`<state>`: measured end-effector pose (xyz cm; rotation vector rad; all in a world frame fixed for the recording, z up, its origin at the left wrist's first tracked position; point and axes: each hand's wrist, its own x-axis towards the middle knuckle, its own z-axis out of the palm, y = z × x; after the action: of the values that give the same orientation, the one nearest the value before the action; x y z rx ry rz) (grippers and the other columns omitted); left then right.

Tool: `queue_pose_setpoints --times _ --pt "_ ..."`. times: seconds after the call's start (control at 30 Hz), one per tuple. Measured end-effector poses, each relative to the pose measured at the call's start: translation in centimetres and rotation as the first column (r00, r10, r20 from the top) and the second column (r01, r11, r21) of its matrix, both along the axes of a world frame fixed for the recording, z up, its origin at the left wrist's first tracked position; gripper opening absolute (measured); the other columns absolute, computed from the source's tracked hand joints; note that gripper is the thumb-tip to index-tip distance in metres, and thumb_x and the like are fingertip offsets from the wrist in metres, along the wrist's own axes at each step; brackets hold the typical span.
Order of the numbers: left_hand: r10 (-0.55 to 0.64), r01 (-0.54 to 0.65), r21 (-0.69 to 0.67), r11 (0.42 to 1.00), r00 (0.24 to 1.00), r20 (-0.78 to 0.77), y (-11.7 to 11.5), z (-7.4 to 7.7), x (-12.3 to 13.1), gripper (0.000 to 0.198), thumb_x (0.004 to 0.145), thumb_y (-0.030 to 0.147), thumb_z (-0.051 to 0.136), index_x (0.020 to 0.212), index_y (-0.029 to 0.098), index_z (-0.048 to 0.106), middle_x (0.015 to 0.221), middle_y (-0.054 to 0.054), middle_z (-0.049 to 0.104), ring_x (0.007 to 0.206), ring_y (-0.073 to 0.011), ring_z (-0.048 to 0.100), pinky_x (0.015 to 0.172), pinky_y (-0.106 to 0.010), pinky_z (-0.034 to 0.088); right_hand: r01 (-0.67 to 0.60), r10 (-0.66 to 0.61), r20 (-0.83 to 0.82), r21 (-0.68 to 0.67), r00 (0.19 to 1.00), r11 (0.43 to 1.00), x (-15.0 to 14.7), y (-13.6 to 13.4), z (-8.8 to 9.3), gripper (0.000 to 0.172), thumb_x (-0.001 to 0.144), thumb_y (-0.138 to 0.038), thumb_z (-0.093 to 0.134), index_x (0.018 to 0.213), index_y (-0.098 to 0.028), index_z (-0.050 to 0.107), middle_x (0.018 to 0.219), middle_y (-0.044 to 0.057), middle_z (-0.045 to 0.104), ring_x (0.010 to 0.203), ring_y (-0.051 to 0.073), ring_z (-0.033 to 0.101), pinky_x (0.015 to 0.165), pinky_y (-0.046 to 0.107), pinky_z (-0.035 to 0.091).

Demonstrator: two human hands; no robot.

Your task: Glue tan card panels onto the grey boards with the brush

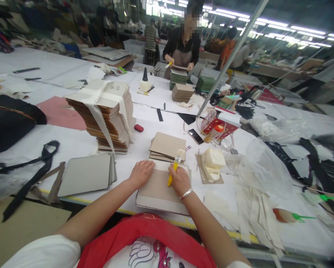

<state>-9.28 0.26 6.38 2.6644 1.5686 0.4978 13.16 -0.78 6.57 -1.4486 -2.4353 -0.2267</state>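
My right hand [180,180] is closed round a brush [171,176] with a yellow handle, its pale bristle end pointing up and away. Flat on the upper left corner of a beige panel [158,185] lies my left hand [142,173], holding nothing. That panel has pale borders and rests on similar panels at the table's front edge. Just behind it is a short stack of beige boards [169,144]. Grey boards [84,174] lie fanned to the left. On the right, a whitish glue-covered container [212,159] stands on a small board.
A tall bundle of boards [108,111] tied with white strips stands at the left back. A phone [195,136], a metal pole [231,59], fabric strips [258,212] and plastic bags are to the right. Across the table, a person [183,44] holds a board and a brush.
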Motion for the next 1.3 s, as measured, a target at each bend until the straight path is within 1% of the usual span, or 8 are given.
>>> queue_pose_setpoints --times 0.3,0.57,0.67,0.77,0.83,0.93,1.13,1.3 --pt "-0.034 0.022 -0.083 0.996 0.990 -0.137 -0.2 0.7 -0.2 0.020 0.085 0.016 0.036 0.081 0.017 0.056 0.085 -0.009 0.056 0.082 -0.0209 0.048 0.071 -0.036 0.032 -0.003 0.008 0.114 -0.043 0.993 0.999 -0.5 -0.5 -0.2 0.021 0.082 -0.012 0.044 0.098 -0.017 0.057 0.072 0.007 0.053 0.074 0.019 0.044 0.067 0.028 0.032" --pt "0.034 -0.049 -0.144 0.988 0.994 -0.105 -0.3 0.7 0.1 0.022 0.087 0.021 0.036 0.097 0.021 0.055 0.092 -0.007 0.055 0.088 -0.0203 0.047 0.072 -0.033 0.034 0.013 -0.011 0.031 -0.078 0.999 0.997 0.0 -2.2 0.1 0.020 0.080 -0.012 0.047 0.097 -0.015 0.057 0.075 0.007 0.053 0.075 0.018 0.044 0.067 0.028 0.034" --pt "-0.025 0.012 -0.101 0.995 0.992 -0.127 -0.3 0.9 0.3 0.018 0.086 0.020 0.038 0.091 0.020 0.056 0.107 -0.008 0.053 0.097 -0.0216 0.045 0.075 -0.034 0.034 0.010 -0.015 -0.066 -0.062 0.998 0.998 0.0 -2.4 0.5 0.022 0.081 -0.025 0.050 0.100 -0.015 0.054 0.100 0.010 0.056 0.088 0.020 0.047 0.076 0.031 0.036" --pt "-0.099 0.081 -0.106 0.991 0.979 -0.178 -0.3 1.3 0.6 0.018 0.086 0.019 0.038 0.095 0.018 0.054 0.100 -0.007 0.055 0.092 -0.0210 0.048 0.074 -0.034 0.035 -0.030 0.023 -0.106 -0.063 0.994 0.998 -0.5 -1.9 0.9 0.026 0.081 -0.030 0.052 0.102 -0.015 0.052 0.120 0.012 0.050 0.103 0.023 0.043 0.083 0.034 0.034" --pt "-0.135 0.112 -0.119 0.986 0.971 -0.199 -0.3 1.5 0.8 0.020 0.086 0.018 0.037 0.099 0.018 0.053 0.090 -0.007 0.056 0.086 -0.0208 0.049 0.073 -0.034 0.036 -0.059 0.052 -0.082 -0.094 0.995 0.994 -1.0 -1.4 0.8 0.027 0.080 -0.031 0.053 0.103 -0.016 0.051 0.119 0.012 0.051 0.104 0.023 0.043 0.082 0.033 0.035" --pt "-0.148 0.121 -0.144 0.982 0.970 -0.195 -0.4 1.8 1.3 0.020 0.086 0.017 0.037 0.100 0.017 0.052 0.085 -0.008 0.056 0.083 -0.0212 0.051 0.072 -0.035 0.037 -0.075 0.075 -0.006 -0.150 0.997 0.986 -2.0 -1.0 0.5 0.024 0.081 -0.031 0.052 0.101 -0.017 0.053 0.097 0.010 0.059 0.091 0.021 0.048 0.074 0.029 0.035" --pt "-0.203 0.191 -0.212 0.958 0.979 -0.033 -2.5 1.2 2.2 0.022 0.084 0.016 0.038 0.100 0.017 0.052 0.086 -0.006 0.058 0.084 -0.0190 0.053 0.076 -0.033 0.041 -0.031 0.043 0.072 -0.158 0.996 0.987 -2.6 -1.7 0.0 0.021 0.083 -0.014 0.043 0.099 -0.018 0.055 0.076 0.007 0.055 0.072 0.018 0.048 0.065 0.028 0.033" --pt "-0.094 0.150 -0.180 0.972 0.954 0.286 -5.1 0.0 -0.5 0.025 0.084 0.019 0.038 0.106 0.018 0.050 0.092 -0.006 0.058 0.088 -0.0156 0.053 0.081 -0.030 0.043 0.094 -0.097 -0.013 -0.137 0.995 0.986 1.4 -3.8 0.0 0.027 0.077 -0.006 0.042 0.098 -0.015 0.055 0.072 0.006 0.052 0.069 0.017 0.048 0.065 0.028 0.035"
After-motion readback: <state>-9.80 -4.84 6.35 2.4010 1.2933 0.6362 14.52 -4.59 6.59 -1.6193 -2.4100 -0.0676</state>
